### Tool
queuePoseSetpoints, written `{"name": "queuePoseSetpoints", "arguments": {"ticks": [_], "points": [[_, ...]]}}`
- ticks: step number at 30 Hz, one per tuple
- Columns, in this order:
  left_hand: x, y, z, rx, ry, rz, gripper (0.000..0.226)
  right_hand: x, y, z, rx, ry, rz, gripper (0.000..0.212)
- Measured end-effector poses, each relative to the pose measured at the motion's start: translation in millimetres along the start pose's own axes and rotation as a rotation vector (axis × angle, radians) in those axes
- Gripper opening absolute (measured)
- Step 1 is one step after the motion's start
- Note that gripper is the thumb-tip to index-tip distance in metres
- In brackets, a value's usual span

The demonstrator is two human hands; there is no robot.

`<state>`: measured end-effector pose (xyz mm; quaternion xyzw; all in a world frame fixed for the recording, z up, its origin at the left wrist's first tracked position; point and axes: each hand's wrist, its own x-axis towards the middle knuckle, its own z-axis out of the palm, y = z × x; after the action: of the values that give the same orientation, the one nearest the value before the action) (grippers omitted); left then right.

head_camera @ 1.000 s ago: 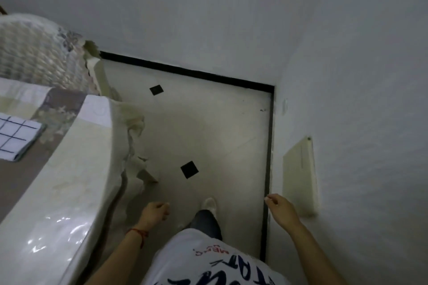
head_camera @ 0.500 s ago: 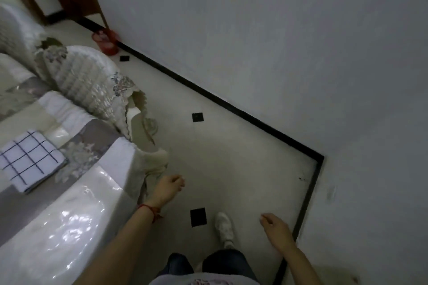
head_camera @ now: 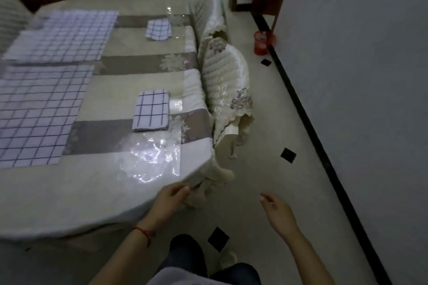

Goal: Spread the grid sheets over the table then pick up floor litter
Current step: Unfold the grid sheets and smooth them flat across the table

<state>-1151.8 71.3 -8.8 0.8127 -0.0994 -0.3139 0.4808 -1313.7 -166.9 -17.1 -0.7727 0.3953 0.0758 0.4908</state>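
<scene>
Two white grid sheets lie spread flat on the table [head_camera: 92, 192]: one near the left edge [head_camera: 39, 118], one farther back [head_camera: 67, 37]. A folded grid sheet [head_camera: 151, 110] rests near the table's right side, and a second folded one [head_camera: 158, 29] lies farther back. My left hand [head_camera: 172, 199] hangs at the table's near right corner, fingers loosely curled, touching the hanging tablecloth edge. My right hand [head_camera: 278, 210] hovers over the floor, fingers apart, holding nothing. No litter is plainly visible on the floor.
Two covered chairs [head_camera: 227, 85] stand along the table's right side. A red bucket [head_camera: 262, 43] sits by the wall near a doorway. Beige floor [head_camera: 289, 122] with black diamond tiles runs between table and white wall [head_camera: 359, 53]. My legs and shoe are below.
My view has swung left from the room corner onto the table, bringing the spread sheets into sight. Both hands stay low and empty; the left has reached the table corner.
</scene>
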Motion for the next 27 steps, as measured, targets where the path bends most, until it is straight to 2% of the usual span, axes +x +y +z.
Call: {"name": "queuePoseSetpoints", "arguments": {"ticks": [3, 6, 8, 11, 14, 21, 24, 27], "points": [[-0.3, 11.0, -22.4, -0.047, 0.109, -0.003, 0.018, 20.3, -58.2, 11.4, 0.013, -0.09, -0.152, 0.03], [11.8, 17.4, -47.0, -0.138, 0.241, -0.016, 0.024, 37.2, -112.0, 32.2, 0.023, -0.182, -0.282, 0.022], [26.7, 19.4, -65.2, -0.132, 0.343, -0.009, 0.02, 50.0, -143.3, 48.3, 0.052, -0.222, -0.345, 0.015], [58.9, 23.3, -93.8, -0.037, 0.49, -0.014, 0.019, 76.5, -187.3, 67.8, 0.057, -0.212, -0.414, 0.014], [97.7, 25.6, -119.9, -0.022, 0.589, -0.048, 0.023, 108.4, -225.3, 83.1, 0.002, -0.189, -0.439, 0.022], [174.2, 18.6, -141.7, 0.08, 0.592, -0.181, 0.033, 171.8, -270.5, 107.7, -0.15, -0.192, -0.401, 0.028], [193.5, 13.8, -137.9, 0.235, 0.589, -0.21, 0.029, 195.5, -283.4, 113.9, -0.244, -0.194, -0.394, 0.029], [203.6, 17.5, -131.1, 0.2, 0.59, -0.258, 0.042, 217.6, -294.3, 118.5, -0.294, -0.205, -0.395, 0.029]]}}
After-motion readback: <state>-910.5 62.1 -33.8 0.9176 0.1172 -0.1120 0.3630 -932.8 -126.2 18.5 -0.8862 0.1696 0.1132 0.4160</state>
